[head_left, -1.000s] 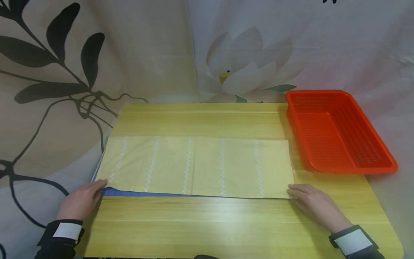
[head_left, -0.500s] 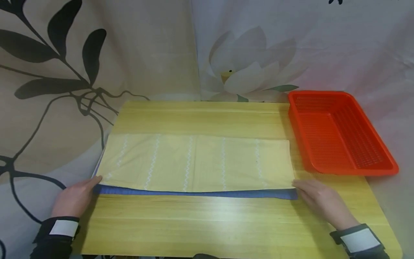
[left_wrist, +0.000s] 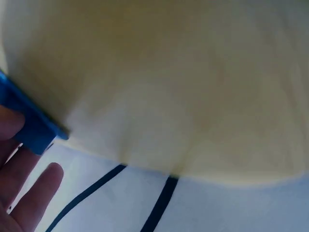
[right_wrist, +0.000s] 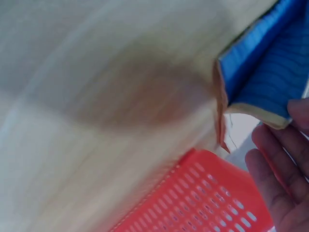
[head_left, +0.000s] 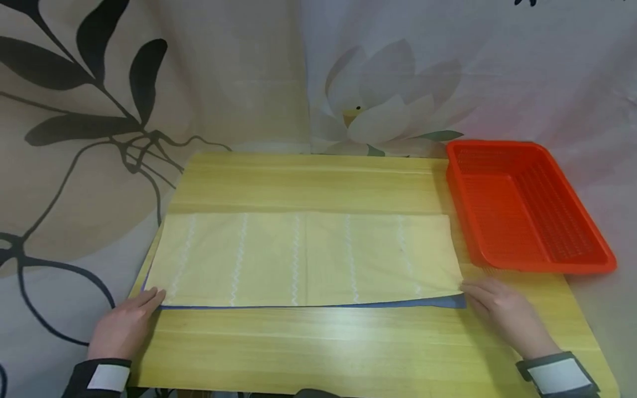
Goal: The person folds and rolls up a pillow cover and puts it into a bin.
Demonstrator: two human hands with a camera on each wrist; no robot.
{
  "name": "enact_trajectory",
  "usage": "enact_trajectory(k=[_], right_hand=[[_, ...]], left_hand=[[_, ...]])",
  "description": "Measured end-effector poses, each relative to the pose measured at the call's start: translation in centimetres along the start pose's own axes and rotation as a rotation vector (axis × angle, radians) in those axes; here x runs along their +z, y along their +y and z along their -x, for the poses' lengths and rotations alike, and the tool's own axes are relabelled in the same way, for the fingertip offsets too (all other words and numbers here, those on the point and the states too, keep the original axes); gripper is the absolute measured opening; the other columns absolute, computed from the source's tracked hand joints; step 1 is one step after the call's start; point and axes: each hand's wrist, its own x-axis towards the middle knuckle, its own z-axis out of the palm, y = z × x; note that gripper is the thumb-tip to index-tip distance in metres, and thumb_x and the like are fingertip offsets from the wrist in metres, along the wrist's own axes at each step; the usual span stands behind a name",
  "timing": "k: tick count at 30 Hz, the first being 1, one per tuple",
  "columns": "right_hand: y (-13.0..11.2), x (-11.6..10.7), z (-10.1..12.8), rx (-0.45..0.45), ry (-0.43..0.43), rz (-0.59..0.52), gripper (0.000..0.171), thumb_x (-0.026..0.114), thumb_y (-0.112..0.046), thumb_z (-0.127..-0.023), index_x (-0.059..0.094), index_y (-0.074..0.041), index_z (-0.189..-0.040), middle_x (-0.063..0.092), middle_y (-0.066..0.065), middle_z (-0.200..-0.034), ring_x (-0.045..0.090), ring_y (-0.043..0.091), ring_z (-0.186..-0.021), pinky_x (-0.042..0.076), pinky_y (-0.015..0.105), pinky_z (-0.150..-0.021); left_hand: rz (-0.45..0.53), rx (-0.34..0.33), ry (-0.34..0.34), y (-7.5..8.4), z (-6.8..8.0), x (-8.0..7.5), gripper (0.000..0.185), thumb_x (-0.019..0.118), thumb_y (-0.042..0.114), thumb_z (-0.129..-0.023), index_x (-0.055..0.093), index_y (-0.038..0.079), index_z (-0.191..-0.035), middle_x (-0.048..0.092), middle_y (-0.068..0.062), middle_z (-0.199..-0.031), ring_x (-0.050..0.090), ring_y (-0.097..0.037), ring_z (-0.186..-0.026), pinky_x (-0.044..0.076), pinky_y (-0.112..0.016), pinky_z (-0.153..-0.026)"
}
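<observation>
A folded cloth [head_left: 323, 257], pale yellow with white zigzag lines on top and blue beneath, lies lengthwise on the wooden table. At its near left corner, my left hand [head_left: 126, 323] pinches the edge; the left wrist view has the thumb over the blue side [left_wrist: 31, 118], fingers below. My right hand [head_left: 505, 315] pinches the near right corner of the upper layer between thumb and fingers. In the right wrist view that layer is lifted, so the striped blue face [right_wrist: 270, 79] shows between the layers. Along the near edge, a blue strip [head_left: 423, 302] peeks out, widest at the right.
A red plastic basket [head_left: 527, 215] with slotted sides stands at the table's right back corner, close beyond my right hand. Bare wooden tabletop [head_left: 298, 348] lies in front of the cloth. Patterned curtain [head_left: 239, 72] hangs behind the table.
My left hand has come down toward the near side, and the yellow edge there now nearly covers the blue strip. My right hand has shifted slightly right, still holding its corner.
</observation>
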Motion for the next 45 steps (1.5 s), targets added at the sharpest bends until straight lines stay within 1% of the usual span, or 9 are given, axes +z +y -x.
enact_trajectory(k=[10,15,19,21,26,32,36,40,45], right_hand=[[0.6,-1.5,-1.4,0.04,0.091,-0.019,0.072,0.029,-0.054,-0.115,0.081,-0.004,-0.113,0.079,0.012,-0.11,0.073,0.032,-0.097,0.047,0.019,-0.103],[0.4,-0.5,0.3,-0.074,-0.027,0.046,0.027,0.062,-0.018,-0.1,0.08,-0.003,-0.111,0.078,0.013,-0.113,0.073,0.034,-0.1,0.059,0.049,-0.086],[0.2,1.2,1.8,-0.14,-0.093,0.053,0.034,0.074,-0.006,-0.074,0.081,-0.002,-0.107,0.078,0.014,-0.11,0.073,0.036,-0.098,0.06,0.055,-0.084],[0.3,1.7,2.0,-0.139,-0.086,0.043,0.023,0.07,-0.018,-0.093,0.081,-0.002,-0.104,0.078,0.015,-0.108,0.074,0.036,-0.097,0.06,0.054,-0.084],[-0.1,1.7,1.9,-0.092,-0.057,0.009,0.081,0.021,-0.054,-0.115,0.082,-0.002,-0.104,0.079,0.016,-0.108,0.074,0.037,-0.096,0.059,0.056,-0.084],[-1.4,1.6,-0.1,-0.039,-0.064,-0.018,0.072,0.032,-0.057,-0.114,0.078,-0.003,-0.124,0.075,0.018,-0.125,0.072,0.039,-0.11,0.055,0.059,-0.093],[-1.7,2.6,-1.7,-0.033,-0.121,-0.05,0.051,0.066,-0.041,-0.105,0.07,-0.004,-0.139,0.068,0.018,-0.141,0.068,0.039,-0.122,0.055,0.06,-0.098],[-1.9,3.8,-2.8,-0.004,-0.186,-0.082,0.064,0.083,-0.024,-0.09,0.063,-0.002,-0.147,0.061,0.023,-0.149,0.063,0.043,-0.129,0.055,0.062,-0.102],[-1.6,4.6,-2.8,0.065,-0.259,-0.103,0.066,0.084,-0.024,-0.092,0.06,0.0,-0.149,0.057,0.026,-0.152,0.061,0.047,-0.133,0.055,0.062,-0.102]], left_hand=[[0.082,-0.049,-0.073,0.0,-0.4,-0.2,0.039,0.079,0.014,-0.082,0.079,-0.005,-0.115,0.074,-0.03,-0.119,0.072,-0.054,-0.097,0.058,-0.067,-0.078],[0.062,-0.067,-0.125,0.0,-0.5,-0.4,0.036,0.081,0.021,-0.091,0.079,-0.007,-0.114,0.074,-0.031,-0.12,0.072,-0.055,-0.1,0.057,-0.068,-0.082],[0.043,-0.069,-0.149,-0.2,-0.8,-0.4,0.038,0.083,0.023,-0.09,0.079,-0.007,-0.113,0.074,-0.032,-0.117,0.072,-0.055,-0.099,0.057,-0.068,-0.082],[0.048,-0.072,-0.163,-0.3,-1.0,-0.5,0.038,0.084,0.024,-0.09,0.079,-0.006,-0.113,0.074,-0.032,-0.118,0.072,-0.056,-0.099,0.057,-0.068,-0.081],[0.082,-0.088,-0.188,-0.5,-1.2,-0.6,0.037,0.083,0.023,-0.091,0.078,-0.007,-0.113,0.074,-0.031,-0.117,0.072,-0.054,-0.1,0.057,-0.068,-0.082],[0.109,-0.053,-0.169,0.8,-2.7,-1.6,0.042,0.082,0.025,-0.093,0.075,-0.008,-0.119,0.071,-0.034,-0.123,0.07,-0.055,-0.106,0.056,-0.067,-0.089],[0.192,-0.013,-0.206,2.0,-4.5,-1.8,0.053,0.076,0.03,-0.099,0.067,-0.009,-0.134,0.062,-0.038,-0.138,0.065,-0.057,-0.118,0.054,-0.068,-0.094],[0.261,0.005,-0.197,3.0,-6.1,-1.1,0.064,0.073,0.036,-0.102,0.059,-0.008,-0.146,0.053,-0.039,-0.147,0.059,-0.058,-0.127,0.052,-0.069,-0.098],[0.247,-0.002,-0.224,3.5,-7.0,0.2,0.069,0.072,0.039,-0.102,0.055,-0.007,-0.15,0.049,-0.042,-0.15,0.054,-0.061,-0.132,0.05,-0.069,-0.103]])
